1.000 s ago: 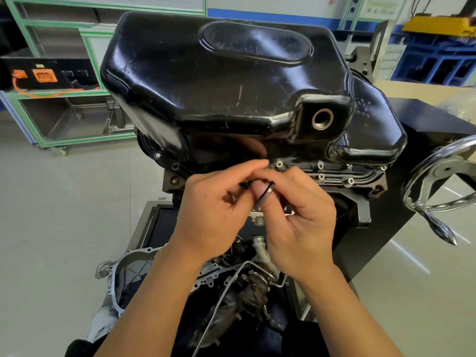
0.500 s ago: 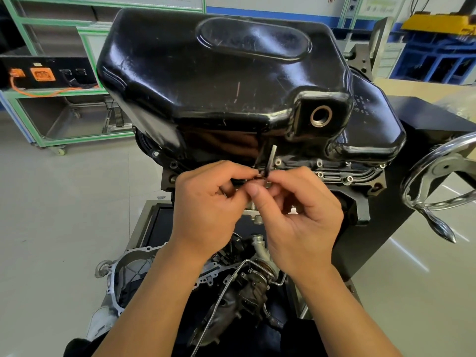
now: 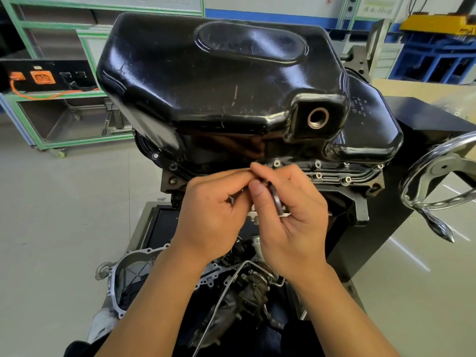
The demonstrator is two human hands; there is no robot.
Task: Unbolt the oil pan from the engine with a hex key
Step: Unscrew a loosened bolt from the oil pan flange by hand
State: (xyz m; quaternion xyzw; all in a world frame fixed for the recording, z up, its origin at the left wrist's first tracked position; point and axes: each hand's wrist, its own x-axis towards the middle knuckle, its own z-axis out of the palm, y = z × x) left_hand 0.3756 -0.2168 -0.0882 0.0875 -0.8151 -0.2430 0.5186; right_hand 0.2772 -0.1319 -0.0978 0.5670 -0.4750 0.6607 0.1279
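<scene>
Looking down onto a glossy black oil pan, uppermost on an upturned engine clamped in a work stand. Filling the upper middle of the view, with an open threaded drain hole on its right shoulder and a row of small flange bolts along the near lower edge.

Just in front of that flange, at centre: left hand curled, gripping what looks like the short end of a dark hex key. Right hand loosely cupped, thumb and fingertips pinching the key's other arm. Tip of the key hidden behind the fingers; seated in a bolt head or not, impossible to tell.

Judging by looks: stiff pressed steel for the pan, bulky and fairly heavy, slick with gloss and perhaps an oil film. Best taken with both hands low at the flange rim after unbolting, not by the smooth dome. Thin, hard and light for the key; quick to slip, so best gripped far out on the long arm for leverage.

To the right, a chrome handwheel on the stand. Behind left, a green-framed trolley on the floor.
</scene>
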